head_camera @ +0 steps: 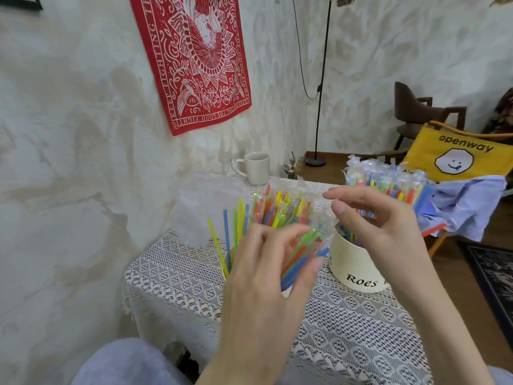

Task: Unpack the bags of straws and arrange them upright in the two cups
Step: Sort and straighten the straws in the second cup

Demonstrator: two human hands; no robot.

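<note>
My left hand [266, 276] grips a bundle of wrapped coloured straws [288, 218] above the table, its fingers and thumb curled round the lower part. My right hand [374, 218] hovers beside the bundle's top, thumb and forefinger close together near the clear wrapping; whether they pinch it I cannot tell. A cream cup marked "Roes" [355, 270] stands under my right hand with wrapped straws [388, 184] sticking up behind the fingers. Loose unwrapped straws [230, 232] stand upright in a second cup, which is mostly hidden behind my left hand.
A white mug [256, 168] and an empty clear plastic bag [205, 207] sit at the back of the lace-covered table [361, 343]. The wall is close on the left. A yellow chair [455, 159] with blue cloth [469, 207] stands right of the table.
</note>
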